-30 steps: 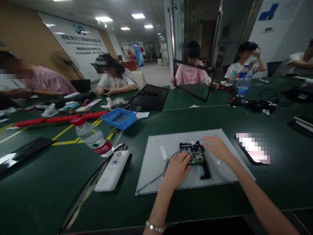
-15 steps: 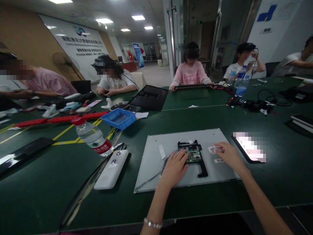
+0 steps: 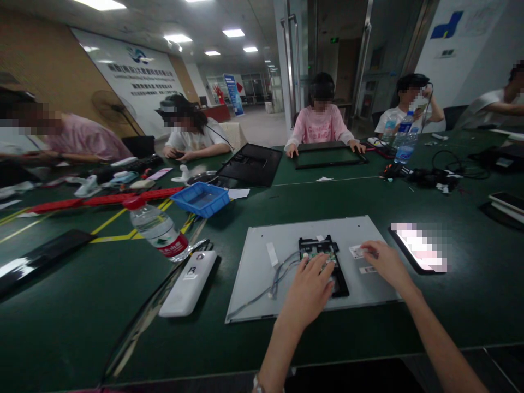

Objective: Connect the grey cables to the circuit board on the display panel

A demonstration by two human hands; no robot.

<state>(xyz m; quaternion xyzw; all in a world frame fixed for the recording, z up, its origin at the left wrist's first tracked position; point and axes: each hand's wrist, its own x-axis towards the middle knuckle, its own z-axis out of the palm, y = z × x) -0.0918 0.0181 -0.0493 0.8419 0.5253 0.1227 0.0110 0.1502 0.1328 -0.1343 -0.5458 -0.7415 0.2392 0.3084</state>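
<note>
A pale grey display panel lies flat on the table in front of me. On it sits a black plastic bracket around a green circuit board, partly hidden by my fingers. My left hand rests over the board and bracket, palm down, fingers stretched and holding nothing. Thin grey cables trail from the board toward the panel's lower left. Beside a white label on the panel's right side, my right hand has its fingertips drawn together; whatever is between them is too small to make out.
A phone lies right of the panel. To the left are a white power bank, a tilted water bottle and a blue tray. Across the table, a person in pink has both hands by a black frame.
My left hand has slid right across the board, uncovering the grey cables. My right hand has barely moved. The person opposite has lowered the black frame onto the table.
</note>
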